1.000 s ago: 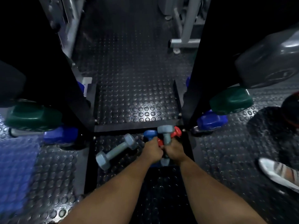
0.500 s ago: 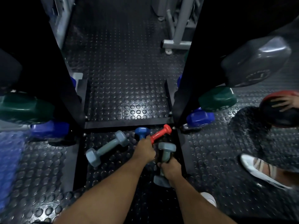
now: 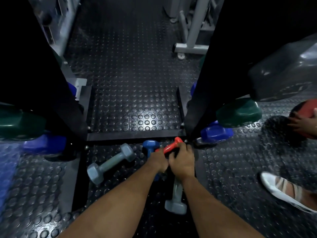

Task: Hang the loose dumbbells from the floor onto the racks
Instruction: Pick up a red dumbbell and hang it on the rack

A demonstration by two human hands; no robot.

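Observation:
My left hand (image 3: 157, 163) grips the handle of a blue dumbbell (image 3: 151, 146) low over the studded floor. Just to its right, my right hand (image 3: 182, 162) curls its fingers over a red dumbbell (image 3: 172, 146) that sticks up between both hands. A grey dumbbell (image 3: 176, 196) runs from under my right wrist toward me; its upper end is hidden, so I cannot tell whether the hand also holds it. A second grey dumbbell (image 3: 109, 163) lies loose on the floor to the left.
Black rack uprights stand left (image 3: 51, 93) and right (image 3: 211, 79), carrying green (image 3: 238, 113) and blue (image 3: 217, 133) dumbbells and a large grey one (image 3: 283, 74). Another person's white shoe (image 3: 281, 189) and hand on a red ball (image 3: 307, 117) are at the right. A white machine base (image 3: 190, 47) stands behind.
My right hand lowered the grey dumbbell, then moved up onto the red dumbbell beside my left hand. The other person's hand and ball came into view at the right.

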